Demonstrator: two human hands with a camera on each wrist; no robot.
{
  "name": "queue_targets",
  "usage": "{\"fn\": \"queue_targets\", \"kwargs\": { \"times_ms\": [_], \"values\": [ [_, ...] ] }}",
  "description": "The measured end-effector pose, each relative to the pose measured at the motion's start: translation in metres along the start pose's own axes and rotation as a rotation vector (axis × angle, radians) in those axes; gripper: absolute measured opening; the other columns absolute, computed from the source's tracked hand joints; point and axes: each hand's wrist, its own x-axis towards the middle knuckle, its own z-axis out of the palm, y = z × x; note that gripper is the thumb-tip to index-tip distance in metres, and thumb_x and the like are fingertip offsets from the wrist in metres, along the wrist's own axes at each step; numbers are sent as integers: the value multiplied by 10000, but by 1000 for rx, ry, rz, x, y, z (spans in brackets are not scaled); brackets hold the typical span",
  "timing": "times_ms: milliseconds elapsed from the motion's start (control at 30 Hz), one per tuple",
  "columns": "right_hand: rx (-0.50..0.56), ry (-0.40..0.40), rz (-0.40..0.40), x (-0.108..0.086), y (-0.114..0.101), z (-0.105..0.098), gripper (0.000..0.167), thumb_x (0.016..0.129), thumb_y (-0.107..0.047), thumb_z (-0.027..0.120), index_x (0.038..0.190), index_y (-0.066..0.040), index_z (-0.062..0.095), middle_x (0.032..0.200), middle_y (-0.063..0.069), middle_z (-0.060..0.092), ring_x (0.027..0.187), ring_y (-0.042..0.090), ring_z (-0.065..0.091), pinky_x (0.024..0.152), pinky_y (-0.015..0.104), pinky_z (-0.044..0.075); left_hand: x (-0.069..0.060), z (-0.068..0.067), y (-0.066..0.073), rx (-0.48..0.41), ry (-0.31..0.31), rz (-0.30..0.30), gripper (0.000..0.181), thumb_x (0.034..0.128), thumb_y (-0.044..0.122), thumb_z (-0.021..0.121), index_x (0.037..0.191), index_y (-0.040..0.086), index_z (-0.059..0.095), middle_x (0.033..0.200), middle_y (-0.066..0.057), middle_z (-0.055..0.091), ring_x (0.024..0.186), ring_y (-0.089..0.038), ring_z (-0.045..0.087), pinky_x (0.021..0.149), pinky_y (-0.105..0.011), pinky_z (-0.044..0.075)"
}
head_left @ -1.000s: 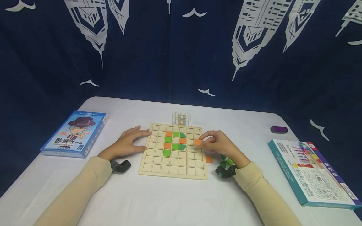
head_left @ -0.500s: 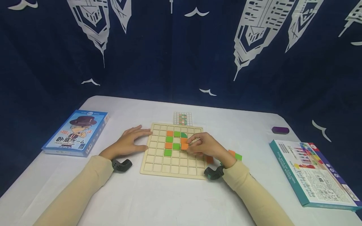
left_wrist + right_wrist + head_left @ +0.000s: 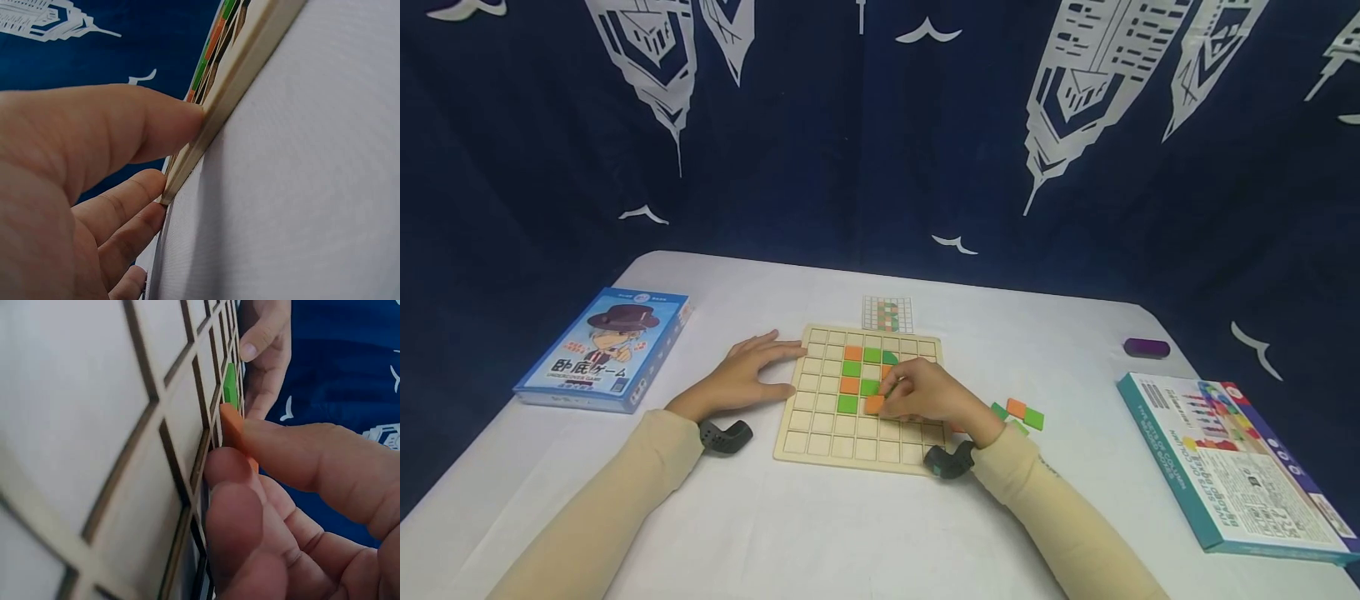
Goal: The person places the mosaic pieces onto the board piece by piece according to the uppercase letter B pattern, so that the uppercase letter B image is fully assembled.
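A wooden grid board (image 3: 831, 446) lies mid-table with orange and green tiles set in several of its cells. My right hand (image 3: 928, 392) pinches an orange square tile (image 3: 874, 405) between thumb and fingers, at the cell just right of a green tile (image 3: 847, 404). In the right wrist view the orange tile (image 3: 232, 425) is tilted against the grid, its lower part behind the fingers. My left hand (image 3: 741, 375) rests at the board's left edge with fingers extended; the left wrist view has its thumb (image 3: 169, 122) touching the wooden rim. The right hand covers some cells.
A small printed pattern card (image 3: 887, 314) lies behind the board. Loose tiles (image 3: 1017, 408) lie to its right. A blue game box (image 3: 602, 350) stands at left, a teal-edged box (image 3: 1232, 467) at right, with a purple object (image 3: 1146, 347) behind it.
My right hand has carried the orange tile leftward and toward me, from the board's right side to the cell beside the lower green tile. The left hand stays at the board's edge.
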Motion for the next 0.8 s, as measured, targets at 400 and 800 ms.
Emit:
{"fn": "queue_targets", "kwargs": {
  "times_ms": [400,800],
  "values": [
    [-109,23,-23,6,-3,7,159,880,22,824,1012,1,738,727,-17,687,584,93,563,576,221,459,1,0,0,5,2,11,662,945,319,770,1541,85,601,1654,-153,498,1628,-467,199,1290,-693,80],
    [-20,-13,-37,4,2,4,193,893,15,814,1072,28,743,768,-9,699,599,106,531,571,222,446,0,0,0,1,1,10,662,944,315,776,1542,91,601,1656,-145,498,1628,-464,200,1291,-691,80]
  ]
}}
